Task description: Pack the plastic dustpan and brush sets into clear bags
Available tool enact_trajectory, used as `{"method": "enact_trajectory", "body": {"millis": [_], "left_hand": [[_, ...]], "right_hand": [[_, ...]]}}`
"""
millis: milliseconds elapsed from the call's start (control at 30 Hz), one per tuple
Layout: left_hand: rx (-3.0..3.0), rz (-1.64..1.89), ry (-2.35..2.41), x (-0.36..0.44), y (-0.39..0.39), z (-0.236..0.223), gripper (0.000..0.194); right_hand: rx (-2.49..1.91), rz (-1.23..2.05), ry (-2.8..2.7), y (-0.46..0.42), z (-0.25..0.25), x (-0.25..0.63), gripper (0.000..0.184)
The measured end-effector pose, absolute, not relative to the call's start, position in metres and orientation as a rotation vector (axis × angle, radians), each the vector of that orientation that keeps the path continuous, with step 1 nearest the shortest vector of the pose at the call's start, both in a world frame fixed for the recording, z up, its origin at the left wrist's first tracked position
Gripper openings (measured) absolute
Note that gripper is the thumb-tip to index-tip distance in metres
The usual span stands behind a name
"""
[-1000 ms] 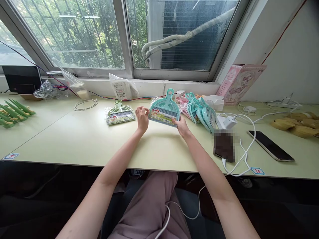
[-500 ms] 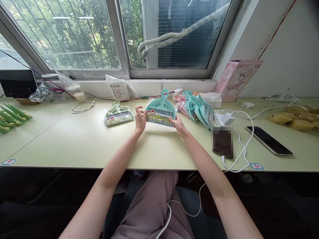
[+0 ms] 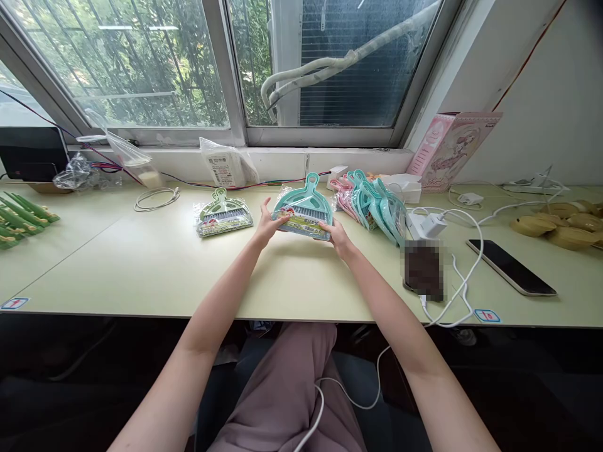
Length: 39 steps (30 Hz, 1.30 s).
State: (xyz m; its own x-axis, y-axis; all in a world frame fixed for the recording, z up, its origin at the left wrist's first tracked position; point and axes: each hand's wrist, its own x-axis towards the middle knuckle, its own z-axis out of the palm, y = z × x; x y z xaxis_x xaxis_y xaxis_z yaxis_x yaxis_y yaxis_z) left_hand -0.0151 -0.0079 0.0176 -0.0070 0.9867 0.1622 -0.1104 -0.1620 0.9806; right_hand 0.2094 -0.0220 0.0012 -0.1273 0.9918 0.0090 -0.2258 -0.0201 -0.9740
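Between my hands is a turquoise dustpan and brush set in clear wrapping, its handle pointing to the window and a printed label along its lower edge. My left hand grips its left lower corner, thumb on the label. On the right lower corner, my right hand is closed with the thumb on top. Left of my hands, a green dustpan and brush set lies wrapped on the table. To the right, a pile of turquoise dustpan sets overlaps pink ones.
On the table's right are a charger with white cables, a blurred-out dark object and a phone. A pink box stands behind. At the left lie a coiled cable and green bundled items.
My left hand has closed onto the left corner of the turquoise set, its thumb now over the label. The set has tilted slightly and its handle sits a little lower.
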Motion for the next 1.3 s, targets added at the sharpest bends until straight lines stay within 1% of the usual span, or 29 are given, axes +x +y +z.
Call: {"method": "enact_trajectory", "body": {"millis": [167,267,400,500,633,700,733,800,900,1000,1067,1167,1300], "left_hand": [[1.230,1.343,1.133,-0.014,-0.006,0.010,0.102],[1.229,1.350,1.092,-0.012,-0.005,0.007,0.085],[1.134,1.294,1.096,-0.012,-0.001,0.002,0.060],[1.056,1.271,1.092,-0.014,0.003,0.000,0.046],[0.924,1.429,1.004,-0.009,0.004,-0.002,0.051],[0.902,1.495,0.942,0.000,0.001,-0.003,0.051],[0.899,1.503,0.911,0.006,-0.001,-0.005,0.049],[0.894,1.460,0.856,0.016,-0.005,-0.008,0.045],[0.860,1.390,0.798,0.026,-0.007,-0.010,0.046],[0.897,1.330,0.779,0.025,-0.008,-0.010,0.048],[0.991,1.257,0.785,0.021,-0.009,-0.007,0.048],[1.105,1.154,0.779,0.016,-0.012,-0.002,0.049],[1.061,1.182,0.742,0.018,-0.016,-0.002,0.055]], "right_hand": [[-1.025,1.308,-1.208,-0.023,-0.001,0.208,0.051],[-1.039,1.248,-1.214,-0.018,-0.005,0.209,0.051],[-1.089,1.255,-1.228,-0.017,-0.003,0.214,0.049],[-1.028,1.325,-1.228,-0.024,0.003,0.215,0.056],[-0.744,1.454,-1.356,-0.036,0.009,0.209,0.078],[-0.712,1.502,-1.415,-0.039,0.008,0.202,0.080],[-0.745,1.503,-1.416,-0.039,0.006,0.198,0.076],[-0.873,1.452,-1.334,-0.036,0.001,0.193,0.061],[-1.006,1.361,-1.156,-0.029,-0.005,0.195,0.039],[-0.969,1.363,-1.099,-0.024,-0.005,0.201,0.028],[-0.920,1.359,-1.102,-0.022,-0.003,0.206,0.027],[-0.902,1.320,-1.126,-0.022,-0.001,0.210,0.032],[-0.938,1.275,-1.170,-0.022,0.002,0.213,0.040]]}}
